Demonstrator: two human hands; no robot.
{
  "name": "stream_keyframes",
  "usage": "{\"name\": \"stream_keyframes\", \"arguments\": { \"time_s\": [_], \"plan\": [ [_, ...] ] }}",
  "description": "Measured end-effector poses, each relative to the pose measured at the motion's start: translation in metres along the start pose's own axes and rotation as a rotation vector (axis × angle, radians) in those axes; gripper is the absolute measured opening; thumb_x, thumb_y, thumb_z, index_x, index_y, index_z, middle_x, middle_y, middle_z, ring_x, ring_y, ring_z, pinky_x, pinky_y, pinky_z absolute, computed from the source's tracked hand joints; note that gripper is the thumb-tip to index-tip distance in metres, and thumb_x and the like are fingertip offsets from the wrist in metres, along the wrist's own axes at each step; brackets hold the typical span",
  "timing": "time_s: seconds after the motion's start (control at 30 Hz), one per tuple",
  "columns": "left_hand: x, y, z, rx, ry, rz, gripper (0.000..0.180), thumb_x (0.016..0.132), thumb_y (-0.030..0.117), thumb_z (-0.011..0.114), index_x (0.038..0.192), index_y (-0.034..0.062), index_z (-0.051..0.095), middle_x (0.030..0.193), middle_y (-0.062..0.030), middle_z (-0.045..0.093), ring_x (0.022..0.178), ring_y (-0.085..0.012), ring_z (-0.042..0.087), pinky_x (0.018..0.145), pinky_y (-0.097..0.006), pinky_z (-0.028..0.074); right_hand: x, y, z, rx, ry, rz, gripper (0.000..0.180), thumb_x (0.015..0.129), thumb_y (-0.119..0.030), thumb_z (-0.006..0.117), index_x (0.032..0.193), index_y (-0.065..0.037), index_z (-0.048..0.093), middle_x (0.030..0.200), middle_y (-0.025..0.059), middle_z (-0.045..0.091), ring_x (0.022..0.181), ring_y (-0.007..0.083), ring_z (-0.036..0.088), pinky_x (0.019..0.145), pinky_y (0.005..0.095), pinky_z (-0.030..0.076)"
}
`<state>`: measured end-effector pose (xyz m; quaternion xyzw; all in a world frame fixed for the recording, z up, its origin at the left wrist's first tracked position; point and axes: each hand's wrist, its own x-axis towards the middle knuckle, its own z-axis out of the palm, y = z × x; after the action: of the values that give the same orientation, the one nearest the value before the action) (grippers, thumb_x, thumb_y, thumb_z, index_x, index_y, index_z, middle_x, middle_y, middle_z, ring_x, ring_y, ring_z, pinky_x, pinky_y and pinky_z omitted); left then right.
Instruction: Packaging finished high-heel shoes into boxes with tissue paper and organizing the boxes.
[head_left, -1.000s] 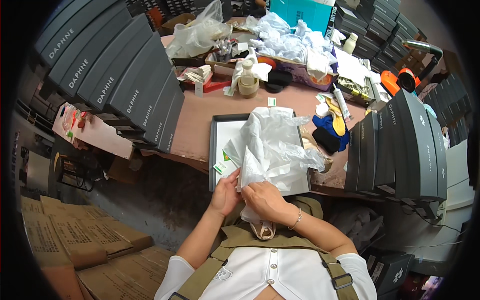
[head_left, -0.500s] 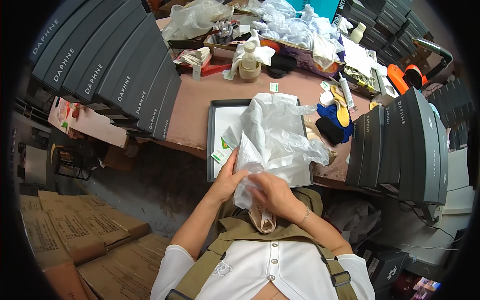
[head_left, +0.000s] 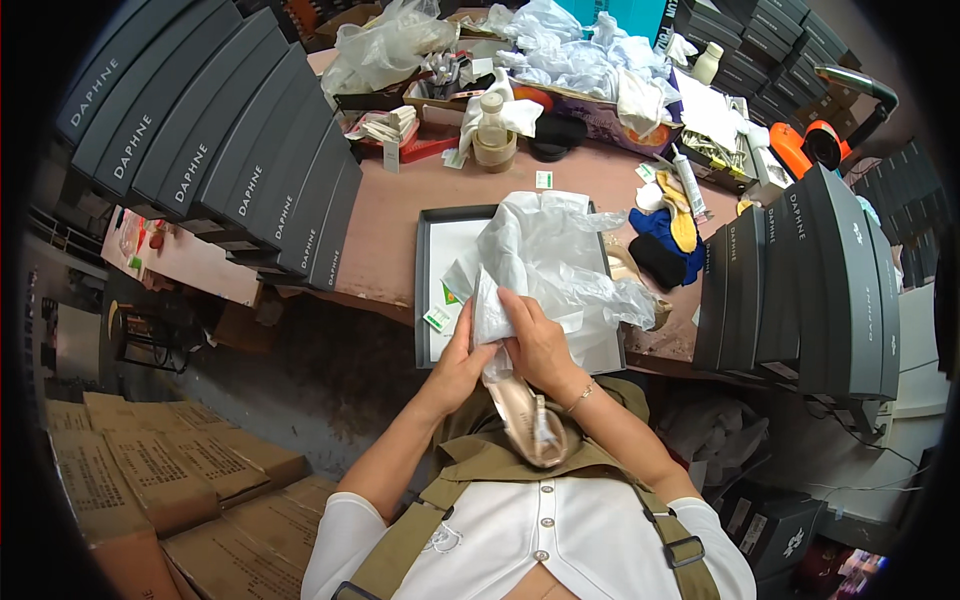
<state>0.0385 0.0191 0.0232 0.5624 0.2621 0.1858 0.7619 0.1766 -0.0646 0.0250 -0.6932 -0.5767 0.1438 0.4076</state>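
Observation:
Between my hands is a beige shoe (head_left: 522,415), its open, strapped end pointing down toward my olive apron. White tissue paper (head_left: 489,318) covers its upper end. From the left side my left hand (head_left: 458,368) grips the wrapped end, thumb pressed on the paper. My right hand (head_left: 543,345) closes round it from the other side. Just beyond lies an open dark grey shoe box (head_left: 423,290) with crumpled tissue paper (head_left: 540,245) inside. Part of another beige shoe (head_left: 622,265) shows at the box's right side, mostly covered by paper.
Dark shoe boxes are stacked at left (head_left: 215,150) and right (head_left: 800,290). On the table are a bottle (head_left: 491,125), a glue-like tube (head_left: 690,182), blue and yellow cloths (head_left: 683,228) and a carton of tissue (head_left: 600,90). Brown cartons (head_left: 160,470) fill the lower left.
My right hand has moved up from the lower part of the shoe onto the wrapped end. More of the shoe now shows below my hands, and the tissue sits tighter round its upper end.

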Motion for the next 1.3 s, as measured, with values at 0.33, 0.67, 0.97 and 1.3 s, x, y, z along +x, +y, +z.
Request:
{"name": "stream_keyframes", "arguments": {
  "time_s": [0.33, 0.67, 0.97, 1.3],
  "plan": [
    [0.011, -0.034, 0.036, 0.032, 0.444, 0.148, 0.055, 0.079, -0.003, 0.051, 0.133, -0.0049, 0.043, 0.113, -0.0127, 0.059, 0.107, -0.0225, 0.057, 0.093, -0.031, 0.045, -0.016, -0.010, -0.025, 0.159, 0.063, -0.021, 0.060, 0.074, 0.008, 0.052, 0.132, 0.001, 0.043, 0.119, 0.0234, 0.047, 0.108, 0.0388, 0.050, 0.093, 0.0388, 0.043],
    [0.021, -0.024, 0.035, 0.242, 0.453, 0.336, 0.052, 0.078, -0.007, 0.053, 0.130, -0.0047, 0.047, 0.115, -0.0124, 0.061, 0.105, -0.0199, 0.057, 0.092, -0.031, 0.045, -0.023, -0.006, -0.016, 0.141, 0.152, -0.063, 0.064, 0.073, 0.009, 0.053, 0.134, 0.000, 0.042, 0.121, 0.0232, 0.043, 0.102, 0.0379, 0.053, 0.085, 0.0380, 0.048],
    [0.073, 0.033, -0.050, 0.691, 0.248, 0.252, 0.079, 0.073, -0.008, 0.055, 0.145, 0.0019, 0.024, 0.134, -0.0239, 0.045, 0.125, -0.0354, 0.045, 0.104, -0.038, 0.036, -0.001, -0.007, -0.100, -0.416, 0.169, -0.005, 0.069, 0.077, -0.026, 0.074, 0.134, -0.006, 0.043, 0.134, 0.0240, 0.040, 0.120, 0.0415, 0.044, 0.100, 0.0502, 0.033],
    [0.128, 0.035, 0.035, 1.062, 0.076, 0.618, 0.091, 0.074, 0.029, 0.076, 0.143, -0.0014, 0.024, 0.132, -0.0271, 0.044, 0.127, -0.0386, 0.040, 0.106, -0.044, 0.032, -0.019, 0.050, -0.107, -0.702, -0.037, -0.002, 0.011, 0.077, -0.009, 0.059, 0.088, -0.009, 0.057, 0.088, 0.0040, 0.056, 0.095, 0.0232, 0.056, 0.105, 0.0560, 0.026]
  ]
}}
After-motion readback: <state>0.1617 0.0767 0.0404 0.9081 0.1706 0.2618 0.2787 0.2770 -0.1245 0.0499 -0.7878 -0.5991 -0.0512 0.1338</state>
